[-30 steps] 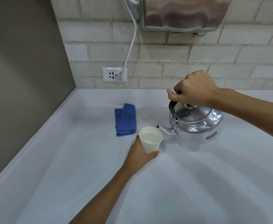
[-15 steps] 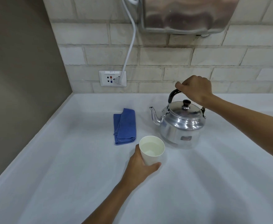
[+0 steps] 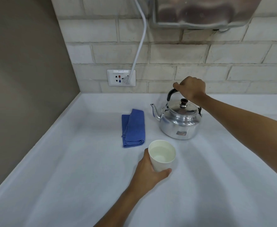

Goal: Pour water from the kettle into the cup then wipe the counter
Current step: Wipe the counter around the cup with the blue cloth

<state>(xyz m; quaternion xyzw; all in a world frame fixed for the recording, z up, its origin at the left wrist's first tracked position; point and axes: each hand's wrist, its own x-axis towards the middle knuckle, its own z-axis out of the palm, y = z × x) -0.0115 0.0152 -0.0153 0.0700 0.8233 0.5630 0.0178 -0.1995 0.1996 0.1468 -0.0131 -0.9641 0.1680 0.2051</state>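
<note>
A shiny metal kettle (image 3: 178,122) stands upright on the white counter (image 3: 69,169), spout pointing left. My right hand (image 3: 191,90) is closed around its black handle from above. In front of it a white paper cup (image 3: 162,155) holds water and rests on the counter. My left hand (image 3: 148,173) wraps around the cup's left side and base. A folded blue cloth (image 3: 133,128) lies flat to the left of the kettle, untouched.
A white wall socket (image 3: 121,77) with a plugged white cable (image 3: 139,43) sits on the brick wall behind. A steel appliance (image 3: 200,12) hangs above the kettle. A brown side wall (image 3: 19,79) bounds the counter on the left.
The kettle went from tilted with its spout at the cup to upright, set back on the counter behind the cup. My left hand kept hold of the cup.
</note>
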